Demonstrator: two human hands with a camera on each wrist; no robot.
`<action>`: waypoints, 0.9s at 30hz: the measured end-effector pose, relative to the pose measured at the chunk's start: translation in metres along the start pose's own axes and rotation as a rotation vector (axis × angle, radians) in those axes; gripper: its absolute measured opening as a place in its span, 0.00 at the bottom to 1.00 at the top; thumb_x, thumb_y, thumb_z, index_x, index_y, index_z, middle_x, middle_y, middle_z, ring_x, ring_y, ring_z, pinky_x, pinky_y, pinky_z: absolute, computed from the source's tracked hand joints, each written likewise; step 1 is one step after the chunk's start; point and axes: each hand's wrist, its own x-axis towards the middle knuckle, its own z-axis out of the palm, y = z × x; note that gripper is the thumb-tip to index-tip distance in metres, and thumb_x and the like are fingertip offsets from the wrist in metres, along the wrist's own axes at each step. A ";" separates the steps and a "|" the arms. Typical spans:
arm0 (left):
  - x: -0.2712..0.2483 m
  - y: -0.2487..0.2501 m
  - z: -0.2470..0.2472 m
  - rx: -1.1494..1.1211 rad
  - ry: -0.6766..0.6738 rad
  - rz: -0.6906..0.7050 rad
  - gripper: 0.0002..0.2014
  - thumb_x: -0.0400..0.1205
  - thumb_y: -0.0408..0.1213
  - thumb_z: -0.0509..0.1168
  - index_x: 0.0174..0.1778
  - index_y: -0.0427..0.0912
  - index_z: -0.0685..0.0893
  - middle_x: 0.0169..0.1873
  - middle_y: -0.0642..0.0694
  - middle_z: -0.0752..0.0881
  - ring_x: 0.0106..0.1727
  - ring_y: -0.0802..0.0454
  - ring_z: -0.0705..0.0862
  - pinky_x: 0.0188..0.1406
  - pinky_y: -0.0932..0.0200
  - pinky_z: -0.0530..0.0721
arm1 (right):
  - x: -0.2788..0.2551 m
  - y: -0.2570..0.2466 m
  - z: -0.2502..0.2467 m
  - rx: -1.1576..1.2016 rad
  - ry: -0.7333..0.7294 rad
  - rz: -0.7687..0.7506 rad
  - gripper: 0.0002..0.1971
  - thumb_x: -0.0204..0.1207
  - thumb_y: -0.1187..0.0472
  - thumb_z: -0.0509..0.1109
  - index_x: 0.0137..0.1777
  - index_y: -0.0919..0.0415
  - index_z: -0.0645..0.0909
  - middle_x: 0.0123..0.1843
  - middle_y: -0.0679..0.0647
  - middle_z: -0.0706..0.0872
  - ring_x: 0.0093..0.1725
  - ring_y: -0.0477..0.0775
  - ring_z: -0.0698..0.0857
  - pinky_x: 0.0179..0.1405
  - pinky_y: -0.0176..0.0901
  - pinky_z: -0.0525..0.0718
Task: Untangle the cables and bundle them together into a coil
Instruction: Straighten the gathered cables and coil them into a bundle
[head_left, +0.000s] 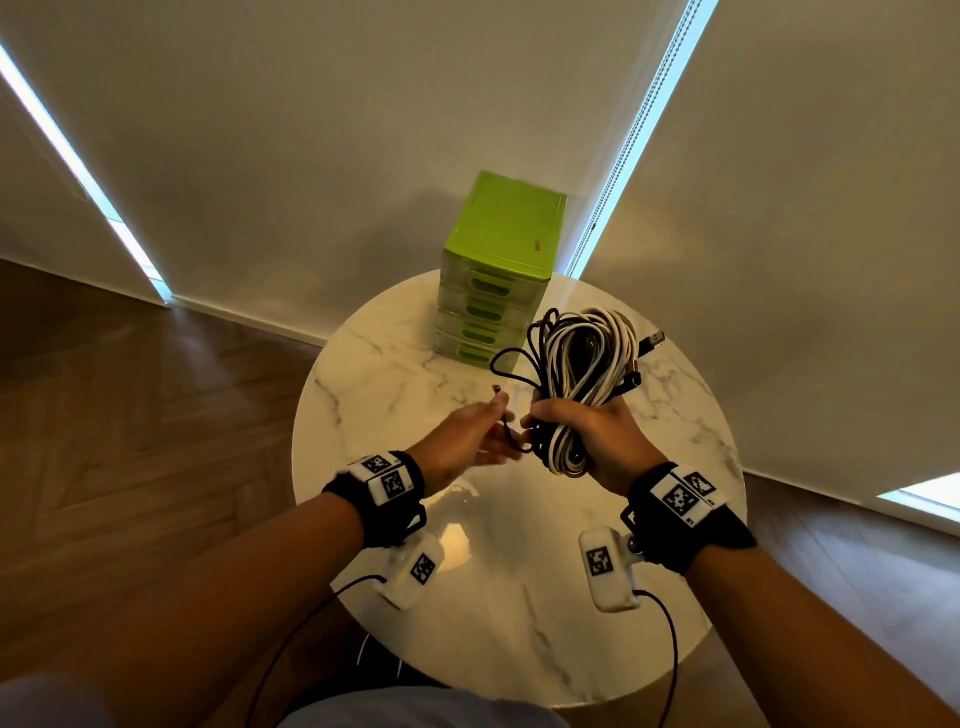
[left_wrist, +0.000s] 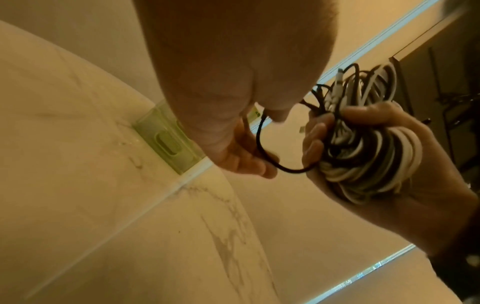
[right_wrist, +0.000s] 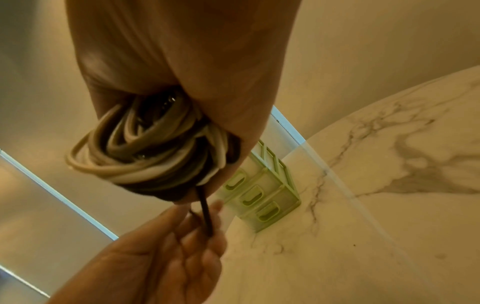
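Gripping cable coil (head_left: 576, 374) in right hand (head_left: 597, 431), fingers hidden, left hand (head_left: 467, 439) blurred

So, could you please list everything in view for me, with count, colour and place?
cable bundle: one, black and white cables looped together, held above the table.
loose cable end: one, black, running from the bundle's lower part to the left hand.
drawer unit: one, green with four drawers, at the table's far edge.
table: one, round, white marble pattern, in front of the person.
blinds: pale, behind the table, with bright gaps between them.
floor: brown wood, around the table.
wrist cameras: two, white with black markers, on black straps.
left hand: grip pinches the loose cable end.
right hand: grip wraps the cable bundle.
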 end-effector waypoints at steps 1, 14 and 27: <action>0.001 0.002 -0.003 -0.002 0.041 0.060 0.20 0.92 0.50 0.55 0.63 0.36 0.81 0.48 0.38 0.90 0.46 0.47 0.91 0.50 0.57 0.87 | 0.000 0.001 -0.001 -0.007 0.004 0.009 0.11 0.76 0.74 0.73 0.55 0.81 0.81 0.49 0.81 0.84 0.45 0.69 0.88 0.44 0.56 0.91; 0.001 0.021 0.016 -0.168 0.023 -0.041 0.17 0.89 0.34 0.53 0.63 0.32 0.85 0.57 0.32 0.90 0.60 0.38 0.89 0.57 0.50 0.89 | 0.016 0.020 -0.005 -0.495 -0.085 0.136 0.18 0.59 0.71 0.77 0.52 0.64 0.85 0.39 0.59 0.91 0.38 0.56 0.90 0.42 0.55 0.91; -0.006 0.036 0.017 0.149 -0.091 0.084 0.26 0.79 0.48 0.53 0.68 0.42 0.84 0.65 0.42 0.87 0.68 0.49 0.80 0.81 0.44 0.69 | 0.023 0.023 -0.004 -0.456 -0.025 0.122 0.17 0.67 0.71 0.81 0.55 0.64 0.85 0.39 0.60 0.91 0.35 0.56 0.90 0.39 0.49 0.90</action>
